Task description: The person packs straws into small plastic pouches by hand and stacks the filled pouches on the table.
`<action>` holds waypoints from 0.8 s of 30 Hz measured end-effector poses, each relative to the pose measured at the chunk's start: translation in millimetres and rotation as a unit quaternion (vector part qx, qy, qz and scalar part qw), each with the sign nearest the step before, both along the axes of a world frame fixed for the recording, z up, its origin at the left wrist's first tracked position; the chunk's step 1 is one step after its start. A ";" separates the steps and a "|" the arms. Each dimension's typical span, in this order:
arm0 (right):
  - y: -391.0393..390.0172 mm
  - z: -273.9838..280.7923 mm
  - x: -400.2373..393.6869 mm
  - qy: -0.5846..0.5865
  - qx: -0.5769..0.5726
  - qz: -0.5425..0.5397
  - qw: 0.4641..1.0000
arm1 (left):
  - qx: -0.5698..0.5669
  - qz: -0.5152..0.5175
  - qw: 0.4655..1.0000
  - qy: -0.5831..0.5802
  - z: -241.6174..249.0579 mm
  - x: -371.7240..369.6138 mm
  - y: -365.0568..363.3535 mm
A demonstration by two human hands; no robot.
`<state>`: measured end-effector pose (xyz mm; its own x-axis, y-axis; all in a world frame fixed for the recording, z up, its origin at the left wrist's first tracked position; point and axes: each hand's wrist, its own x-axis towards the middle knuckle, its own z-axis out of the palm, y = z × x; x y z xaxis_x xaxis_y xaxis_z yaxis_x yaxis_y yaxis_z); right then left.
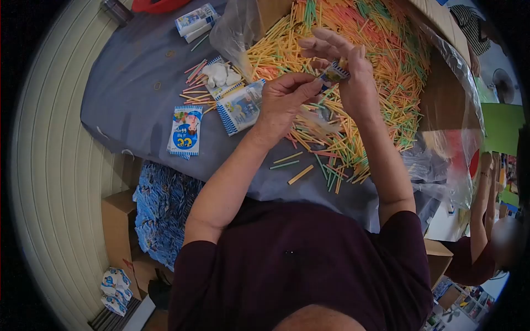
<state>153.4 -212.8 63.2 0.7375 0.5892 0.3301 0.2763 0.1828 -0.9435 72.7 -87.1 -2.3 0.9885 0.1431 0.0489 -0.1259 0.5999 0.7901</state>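
My left hand (pixel 284 99) pinches a small printed packet (pixel 333 75) between thumb and fingertips, above a heap of thin coloured sticks (pixel 353 33). Against the packet's far end rests my right hand (pixel 353 69), its fingers raised and spread apart. Just left of my left hand lies a larger blue-and-white printed packet (pixel 238 107). A crumpled white item (pixel 221 75) sits behind it among loose pink and yellow sticks (pixel 194 99). Nearer the table's left side is a small stack of blue-and-white packets (pixel 185 131).
Clear plastic lines the big cardboard box (pixel 450 94) that holds the stick heap. White packets (pixel 197 22) and a red basin (pixel 160 4) are at the back of the grey-covered table (pixel 127 105). Blue wrappers (pixel 165 212) fill a box below. Another person's arm (pixel 483 204) shows at right.
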 end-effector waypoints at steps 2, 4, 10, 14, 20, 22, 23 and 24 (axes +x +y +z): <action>-4.2 5.5 -0.5 0.027 0.038 -0.012 0.999 | -0.031 -0.014 0.999 -0.022 -2.1 0.6 -0.6; -10.9 7.7 -3.8 0.058 0.077 -0.023 0.995 | -0.098 -0.020 0.993 -0.058 2.1 -2.6 1.6; -25.9 -2.4 4.6 -0.022 -0.007 0.014 1.000 | -0.083 -0.011 0.996 -0.003 11.5 -15.9 4.1; -17.8 1.5 -22.3 0.040 -0.037 0.004 0.999 | -0.074 0.021 0.997 -0.017 16.4 -22.9 -3.4; 3.3 -14.2 -41.8 0.111 0.108 -0.024 0.988 | 0.088 -0.017 0.996 -0.024 26.6 -57.3 -14.5; 8.4 -19.3 -53.8 0.064 0.058 0.019 0.996 | 0.110 0.021 0.993 -0.039 16.4 -62.7 -12.3; 10.5 -18.4 -60.0 0.002 0.022 0.017 1.000 | 0.131 0.055 0.989 -0.052 11.9 -66.3 -11.2; 10.9 -14.5 -63.8 0.034 0.026 0.027 0.999 | 0.064 0.050 0.997 -0.008 13.0 -71.0 -4.5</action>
<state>89.6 -201.8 48.7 0.7273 0.6119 0.3108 0.1998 0.2444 -0.9489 1.8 -91.6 10.7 0.9687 0.2320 0.0880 -0.1924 0.4782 0.8569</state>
